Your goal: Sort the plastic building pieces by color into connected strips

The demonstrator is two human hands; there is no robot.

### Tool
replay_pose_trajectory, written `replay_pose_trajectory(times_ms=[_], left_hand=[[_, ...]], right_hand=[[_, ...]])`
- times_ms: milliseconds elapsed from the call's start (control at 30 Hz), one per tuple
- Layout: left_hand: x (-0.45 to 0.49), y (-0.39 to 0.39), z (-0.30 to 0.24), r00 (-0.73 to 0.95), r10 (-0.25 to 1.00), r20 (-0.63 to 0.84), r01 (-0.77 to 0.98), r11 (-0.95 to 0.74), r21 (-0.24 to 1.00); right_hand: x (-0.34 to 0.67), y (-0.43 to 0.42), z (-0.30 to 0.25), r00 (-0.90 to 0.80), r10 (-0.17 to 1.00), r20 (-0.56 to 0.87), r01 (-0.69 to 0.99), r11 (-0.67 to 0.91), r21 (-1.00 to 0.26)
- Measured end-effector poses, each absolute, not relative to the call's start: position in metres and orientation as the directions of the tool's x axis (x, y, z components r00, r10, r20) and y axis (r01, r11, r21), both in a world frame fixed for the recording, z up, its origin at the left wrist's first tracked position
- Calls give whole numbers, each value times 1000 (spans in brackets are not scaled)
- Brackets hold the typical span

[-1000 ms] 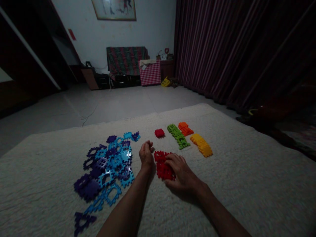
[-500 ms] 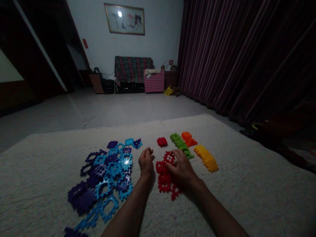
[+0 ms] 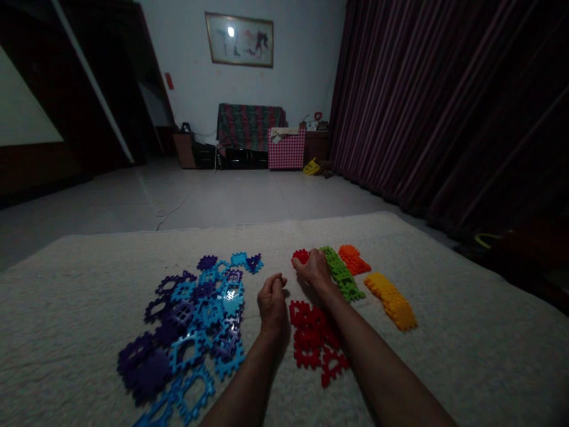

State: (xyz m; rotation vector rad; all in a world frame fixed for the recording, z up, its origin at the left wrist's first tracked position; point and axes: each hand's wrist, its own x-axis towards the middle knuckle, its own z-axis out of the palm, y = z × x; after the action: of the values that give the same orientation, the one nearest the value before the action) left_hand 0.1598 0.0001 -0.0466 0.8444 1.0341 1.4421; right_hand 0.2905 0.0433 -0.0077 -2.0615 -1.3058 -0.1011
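Note:
My right hand [image 3: 316, 267] reaches forward over a white mat [image 3: 444, 332], its fingers closed on a red puzzle piece [image 3: 300, 256] at the small red stack beside the green row [image 3: 340, 273]. My left hand [image 3: 272, 301] rests on the mat in a loose fist with nothing visible in it. Between my forearms lie several loose red pieces [image 3: 313, 337]. A pile of blue and purple pieces [image 3: 195, 314] spreads to the left of my left hand.
An orange stack [image 3: 353, 259] and a yellow row [image 3: 392, 299] lie right of the green row. Beyond the mat is grey floor, a chequered box [image 3: 287, 148] by the far wall, and dark curtains [image 3: 444, 107] on the right.
My right hand lifted a red piece off the loose red pieces and carried it forward to the small red stack. The left hand stayed in its fist. The camera tilted up a little.

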Motion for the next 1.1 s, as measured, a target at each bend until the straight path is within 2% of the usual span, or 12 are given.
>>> replay_pose_trajectory(times_ms=[133,367,633,733,967,1100], left_hand=[[160,0,-48,-121,992,-29,-354,-16,935],[157,0,-46,-116,993,4,-303,-39,952],[156,0,-41,-105,994,-17,-291,-15,957],[156,-1,-39,-104,994,-32,-304,-1,953],[158,-4,-34,-125,992,-34,-304,-6,953],[157,-4,-35,-124,992,-30,-295,-7,955]], right_hand=[[290,47,-14,526,741,418,802,-267,-535],[283,44,-6,548,798,251,749,-335,-573],[284,47,-15,490,824,286,793,-285,-539],[283,47,-14,482,834,268,807,-305,-505],[279,50,8,491,863,115,826,-420,-376],[278,53,11,496,862,102,829,-436,-349]])
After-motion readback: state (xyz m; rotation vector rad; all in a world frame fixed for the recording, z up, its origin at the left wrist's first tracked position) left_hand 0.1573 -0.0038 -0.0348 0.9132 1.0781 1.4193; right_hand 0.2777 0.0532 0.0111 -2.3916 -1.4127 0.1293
